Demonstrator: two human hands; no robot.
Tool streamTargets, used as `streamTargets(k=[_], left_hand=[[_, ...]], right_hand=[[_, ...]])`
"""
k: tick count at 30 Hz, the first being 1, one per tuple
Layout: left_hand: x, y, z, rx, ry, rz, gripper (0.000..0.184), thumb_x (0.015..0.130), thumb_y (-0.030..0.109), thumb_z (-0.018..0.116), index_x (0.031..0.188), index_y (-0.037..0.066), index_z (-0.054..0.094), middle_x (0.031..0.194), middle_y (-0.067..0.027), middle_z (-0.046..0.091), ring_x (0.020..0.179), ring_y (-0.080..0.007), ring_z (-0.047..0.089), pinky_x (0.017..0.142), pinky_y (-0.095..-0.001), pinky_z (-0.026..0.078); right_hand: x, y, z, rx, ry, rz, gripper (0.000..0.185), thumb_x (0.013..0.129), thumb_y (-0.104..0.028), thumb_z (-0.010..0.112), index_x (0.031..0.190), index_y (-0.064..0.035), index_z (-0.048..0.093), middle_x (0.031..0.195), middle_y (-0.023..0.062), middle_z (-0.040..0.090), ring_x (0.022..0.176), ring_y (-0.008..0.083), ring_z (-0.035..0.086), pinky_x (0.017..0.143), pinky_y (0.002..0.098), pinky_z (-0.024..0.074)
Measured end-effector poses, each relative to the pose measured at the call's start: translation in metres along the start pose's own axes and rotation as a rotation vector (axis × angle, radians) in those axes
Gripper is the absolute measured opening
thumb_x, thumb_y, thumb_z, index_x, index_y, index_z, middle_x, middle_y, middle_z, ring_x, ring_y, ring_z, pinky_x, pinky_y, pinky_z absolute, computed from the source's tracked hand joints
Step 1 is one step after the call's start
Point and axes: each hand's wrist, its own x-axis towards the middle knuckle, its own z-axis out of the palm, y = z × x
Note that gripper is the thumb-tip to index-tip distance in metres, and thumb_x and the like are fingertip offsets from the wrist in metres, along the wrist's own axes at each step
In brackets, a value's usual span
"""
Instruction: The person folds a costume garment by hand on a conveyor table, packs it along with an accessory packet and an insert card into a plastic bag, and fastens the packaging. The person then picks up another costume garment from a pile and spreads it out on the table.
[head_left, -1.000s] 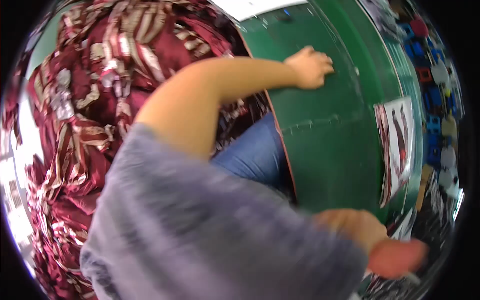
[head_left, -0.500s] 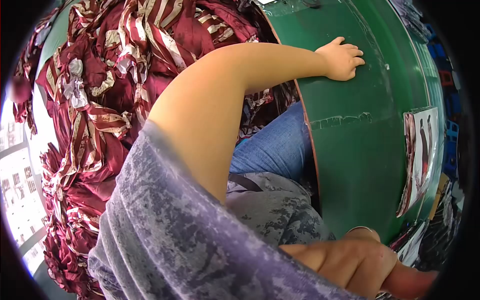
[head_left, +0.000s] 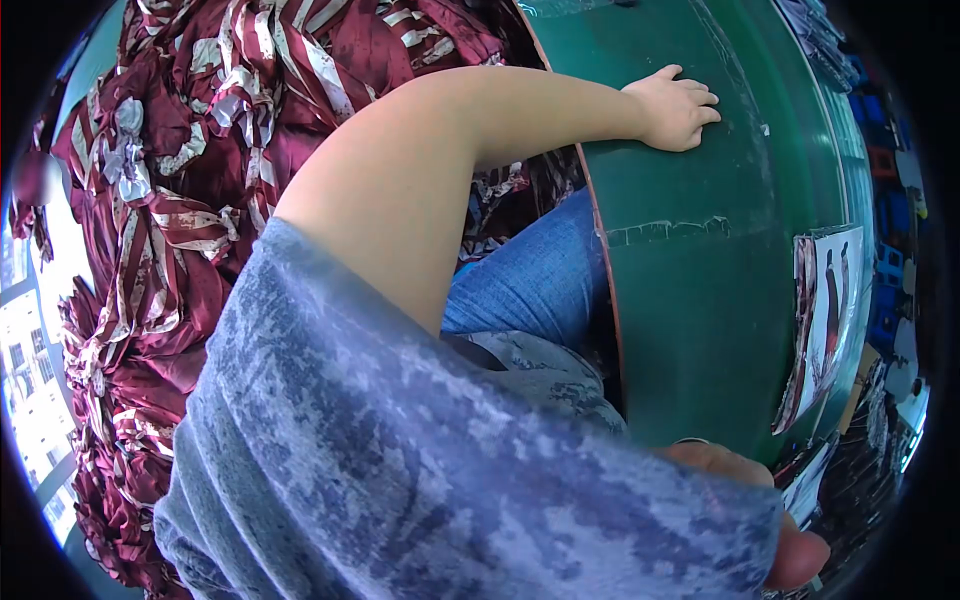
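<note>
My left hand lies palm down on the green tabletop, fingers spread, with nothing in it. Its bare forearm reaches across from the left, over the table's edge. At the lower right is my right hand, mostly hidden behind the grey-blue patterned sleeve. One fingertip sticks out past the sleeve; whether it holds anything is hidden. Close to that hand, at the table's right side, hangs or stands a plastic-covered picture sheet. My jeans show under the table edge.
A big heap of dark red and cream striped fabric fills the left, close to my arm. Clear tape crosses the tabletop. Blue crates stand at the far right, and a bright window is at the far left.
The view has shifted a little, moving the table and left hand slightly left and up. The sleeve now covers most of the right hand, whose curled fingers showed before. The left hand stays on the table.
</note>
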Motion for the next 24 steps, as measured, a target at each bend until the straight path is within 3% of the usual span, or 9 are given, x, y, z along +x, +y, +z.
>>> streamTargets(k=[9,12,17,20,24], left_hand=[[-0.002,-0.004,-0.002,0.005,0.024,0.010,0.045,0.097,0.029,0.047,0.138,0.015,0.058,0.148,-0.0061,0.051,0.142,-0.0206,0.042,0.118,-0.0495,0.029],[-0.003,-0.007,0.001,-0.014,0.058,0.024,0.044,0.096,0.029,0.049,0.136,0.014,0.059,0.146,-0.0069,0.052,0.141,-0.0212,0.043,0.117,-0.0503,0.030],[-0.005,-0.011,0.000,-0.037,0.065,0.016,0.044,0.095,0.029,0.050,0.134,0.013,0.060,0.146,-0.0076,0.052,0.141,-0.0220,0.044,0.117,-0.0516,0.031],[-0.005,-0.013,-0.001,-0.052,0.057,0.011,0.044,0.095,0.029,0.050,0.134,0.013,0.060,0.146,-0.0082,0.052,0.141,-0.0222,0.044,0.117,-0.0525,0.030],[-0.006,-0.013,-0.001,-0.074,0.050,0.003,0.044,0.095,0.028,0.050,0.135,0.012,0.060,0.147,-0.0089,0.052,0.142,-0.0230,0.043,0.118,-0.0523,0.029]], right_hand=[[0.017,0.008,-0.004,0.174,-0.024,-0.012,0.094,0.101,-0.067,0.015,0.151,0.0113,0.023,0.156,0.0215,0.034,0.142,0.0319,0.037,0.118,0.0455,0.0243],[0.029,0.018,-0.008,0.318,-0.086,-0.032,0.096,0.101,-0.069,0.012,0.153,0.0113,0.021,0.157,0.0213,0.032,0.143,0.0318,0.035,0.119,0.0454,0.0229],[0.039,0.043,-0.038,0.258,-0.237,-0.118,0.098,0.099,-0.070,0.002,0.155,0.0091,0.018,0.162,0.0210,0.025,0.149,0.0319,0.028,0.123,0.0457,0.0171],[0.037,0.002,-0.026,0.068,-0.098,0.063,0.098,0.099,-0.070,0.000,0.156,0.0082,0.017,0.163,0.0210,0.024,0.151,0.0316,0.025,0.124,0.0465,0.0151],[0.034,0.002,-0.034,0.053,-0.015,0.035,0.102,0.096,-0.075,0.002,0.156,0.0041,0.025,0.162,0.0199,0.028,0.150,0.0336,0.028,0.123,0.0512,0.0164]])
